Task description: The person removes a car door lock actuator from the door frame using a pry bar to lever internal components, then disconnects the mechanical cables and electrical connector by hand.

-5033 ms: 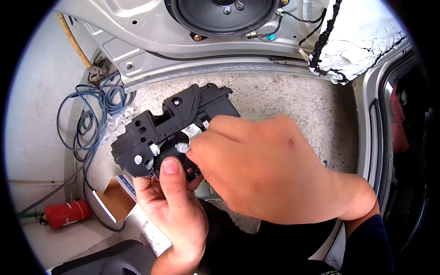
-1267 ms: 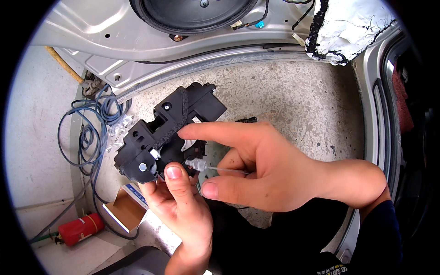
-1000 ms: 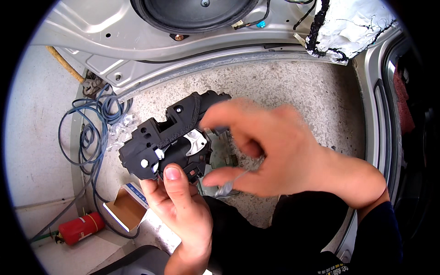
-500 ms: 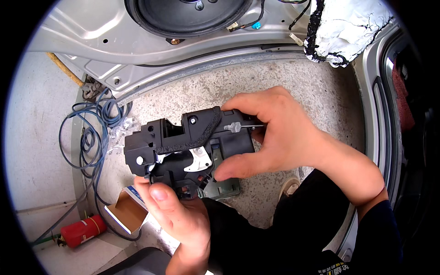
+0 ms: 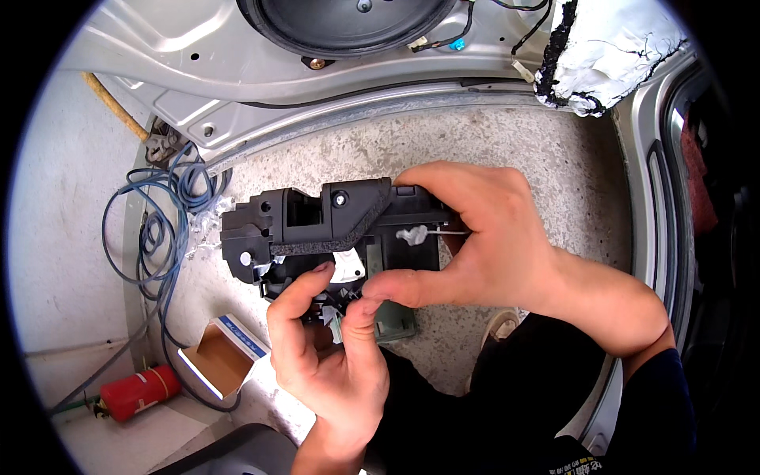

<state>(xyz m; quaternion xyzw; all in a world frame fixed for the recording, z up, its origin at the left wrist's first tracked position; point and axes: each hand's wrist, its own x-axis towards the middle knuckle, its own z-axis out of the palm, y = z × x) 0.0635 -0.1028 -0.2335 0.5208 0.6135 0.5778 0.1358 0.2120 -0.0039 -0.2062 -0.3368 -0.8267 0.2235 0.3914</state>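
Observation:
A black car door latch (image 5: 317, 218) with a foam strip, a pale metal plate and a small grey clip on a rod is held up in front of me. My right hand (image 5: 483, 245) grips its right end, fingers over the top and thumb along the lower edge. From below, my left hand (image 5: 336, 356) reaches the latch's lower edge with bent fingers. Its index fingertip lies in front of the metal plate, and its thumb tip is beside my right thumb. The two thumbs and fingers partly hide the latch's lower parts.
Ahead stands the silver door panel (image 5: 229, 63) with a round black speaker (image 5: 360, 24) and hanging wires. Blue hose (image 5: 162, 237) lies coiled at left, near an open cardboard box (image 5: 222, 360) and a red fire extinguisher (image 5: 141, 393). A greenish case (image 5: 394, 321) sits below the latch.
My left hand has shifted its hold: its index finger has moved up over the latch's front and its thumb has moved right, beside my right thumb. The right hand keeps its grip.

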